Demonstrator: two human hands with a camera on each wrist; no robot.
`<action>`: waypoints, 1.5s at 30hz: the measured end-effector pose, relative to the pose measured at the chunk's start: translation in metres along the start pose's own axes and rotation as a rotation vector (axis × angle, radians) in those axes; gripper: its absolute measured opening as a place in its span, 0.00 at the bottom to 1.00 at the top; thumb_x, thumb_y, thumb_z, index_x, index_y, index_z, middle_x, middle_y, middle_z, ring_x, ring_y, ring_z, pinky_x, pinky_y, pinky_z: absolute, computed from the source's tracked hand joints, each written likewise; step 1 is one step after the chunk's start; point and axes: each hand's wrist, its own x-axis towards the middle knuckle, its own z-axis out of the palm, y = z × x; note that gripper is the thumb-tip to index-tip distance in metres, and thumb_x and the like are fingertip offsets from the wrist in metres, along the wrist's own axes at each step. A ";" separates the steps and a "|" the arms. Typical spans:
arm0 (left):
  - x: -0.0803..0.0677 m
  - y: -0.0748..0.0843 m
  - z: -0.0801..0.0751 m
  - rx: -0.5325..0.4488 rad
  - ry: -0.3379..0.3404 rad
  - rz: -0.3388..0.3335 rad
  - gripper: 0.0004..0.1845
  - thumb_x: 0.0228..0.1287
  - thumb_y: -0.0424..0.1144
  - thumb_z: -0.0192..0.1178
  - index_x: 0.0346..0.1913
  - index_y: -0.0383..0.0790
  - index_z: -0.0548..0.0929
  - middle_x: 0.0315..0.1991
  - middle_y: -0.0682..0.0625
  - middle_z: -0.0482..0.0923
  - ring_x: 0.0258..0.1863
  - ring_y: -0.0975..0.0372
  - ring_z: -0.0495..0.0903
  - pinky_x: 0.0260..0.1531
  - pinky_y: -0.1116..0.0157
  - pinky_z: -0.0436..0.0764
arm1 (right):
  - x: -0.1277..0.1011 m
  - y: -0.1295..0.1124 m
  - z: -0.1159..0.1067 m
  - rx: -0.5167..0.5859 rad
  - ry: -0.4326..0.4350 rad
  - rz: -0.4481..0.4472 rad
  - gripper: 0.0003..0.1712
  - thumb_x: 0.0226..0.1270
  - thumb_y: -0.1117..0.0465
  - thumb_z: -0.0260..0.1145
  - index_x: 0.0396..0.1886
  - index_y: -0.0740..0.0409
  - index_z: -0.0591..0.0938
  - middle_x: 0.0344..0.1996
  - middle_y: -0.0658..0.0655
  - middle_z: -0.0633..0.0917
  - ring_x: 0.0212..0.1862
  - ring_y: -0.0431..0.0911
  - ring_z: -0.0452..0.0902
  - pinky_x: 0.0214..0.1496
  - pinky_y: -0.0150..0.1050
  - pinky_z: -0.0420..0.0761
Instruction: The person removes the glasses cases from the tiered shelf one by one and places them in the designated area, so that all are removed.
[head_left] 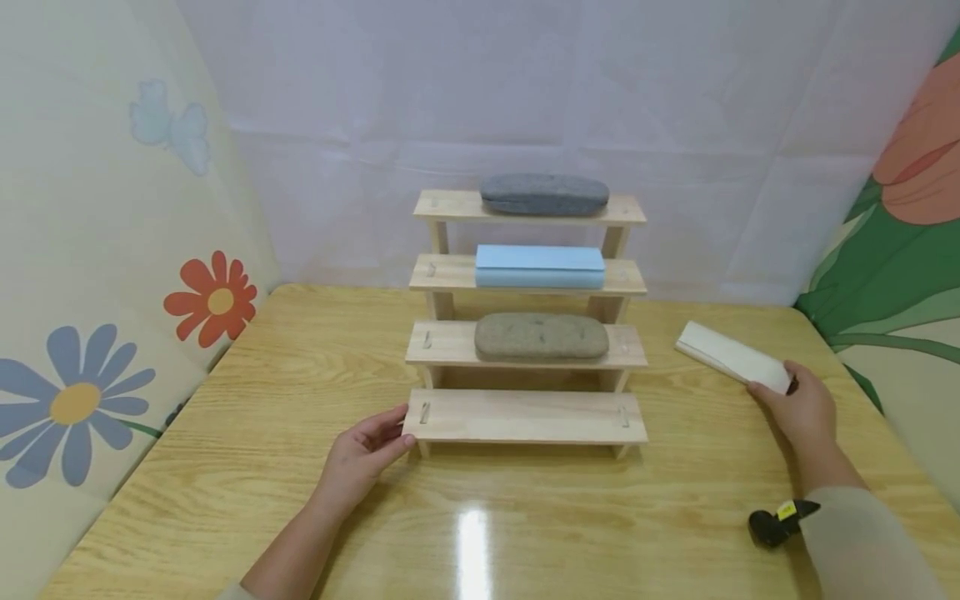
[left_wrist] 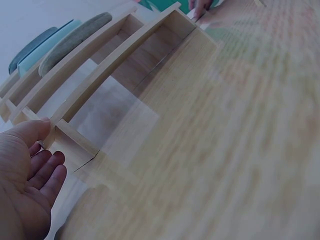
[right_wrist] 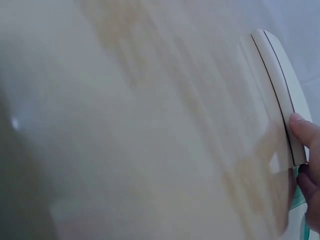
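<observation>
Pale cloth hangs behind a glossy wooden table (head_left: 240, 467), with flower-printed panels at nine and three o'clock. At the middle of the table stands a four-step wooden rack (head_left: 525, 417). Its top step carries a dark grey case (head_left: 543, 193), the second a light blue case (head_left: 540, 266), the third a tan case (head_left: 542, 336); the bottom step is bare.

At eight o'clock from the rack, the left hand (head_left: 360, 458) lies with fingers relaxed and nearly straight, thumb tip touching the left end of the bottom step; it grips nothing. The left wrist view shows the open palm (left_wrist: 25, 185) just beside that corner.

At three o'clock from the rack, the right hand (head_left: 802, 408) holds the near end of a white case (head_left: 731, 356) lying flat on the table, thumb and fingers curled round its end, as the fingertips (right_wrist: 302, 127) in the blurred right wrist view also show
</observation>
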 end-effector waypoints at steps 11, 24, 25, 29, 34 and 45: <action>-0.002 0.002 0.000 -0.005 -0.008 0.001 0.26 0.63 0.35 0.66 0.63 0.31 0.75 0.63 0.37 0.76 0.45 0.75 0.79 0.46 0.77 0.81 | 0.010 -0.005 -0.005 -0.006 -0.016 0.097 0.45 0.74 0.46 0.55 0.74 0.72 0.51 0.72 0.77 0.56 0.71 0.72 0.52 0.74 0.63 0.57; -0.001 0.000 0.002 -0.013 -0.006 -0.005 0.26 0.62 0.33 0.66 0.63 0.31 0.75 0.62 0.36 0.76 0.44 0.74 0.80 0.46 0.77 0.81 | 0.013 -0.007 -0.006 -0.021 -0.020 0.110 0.42 0.75 0.50 0.54 0.75 0.72 0.50 0.72 0.77 0.56 0.72 0.71 0.51 0.75 0.62 0.56; -0.001 0.000 0.002 -0.013 -0.005 -0.006 0.26 0.62 0.33 0.66 0.63 0.31 0.75 0.62 0.36 0.76 0.44 0.74 0.80 0.46 0.76 0.81 | 0.013 -0.006 -0.006 -0.019 -0.023 0.108 0.43 0.75 0.50 0.54 0.75 0.72 0.50 0.72 0.77 0.56 0.72 0.71 0.51 0.75 0.62 0.56; -0.002 0.001 0.002 -0.014 -0.007 -0.010 0.26 0.63 0.33 0.66 0.63 0.31 0.75 0.62 0.36 0.76 0.44 0.74 0.80 0.46 0.76 0.81 | 0.014 -0.004 -0.005 -0.004 -0.027 0.091 0.44 0.74 0.49 0.55 0.75 0.73 0.50 0.72 0.77 0.55 0.72 0.71 0.51 0.75 0.62 0.56; -0.002 0.001 0.001 -0.018 -0.009 -0.001 0.26 0.63 0.33 0.66 0.63 0.31 0.75 0.61 0.36 0.76 0.44 0.74 0.80 0.46 0.76 0.82 | 0.012 -0.005 -0.004 0.019 -0.012 0.052 0.47 0.73 0.45 0.55 0.74 0.74 0.49 0.72 0.79 0.54 0.72 0.72 0.49 0.75 0.64 0.54; -0.001 -0.001 0.000 -0.018 -0.007 0.018 0.25 0.63 0.32 0.66 0.62 0.29 0.75 0.61 0.35 0.76 0.44 0.75 0.80 0.46 0.77 0.82 | -0.002 -0.026 -0.006 0.143 -0.006 -0.024 0.48 0.72 0.41 0.56 0.76 0.69 0.50 0.72 0.79 0.52 0.72 0.73 0.49 0.71 0.68 0.57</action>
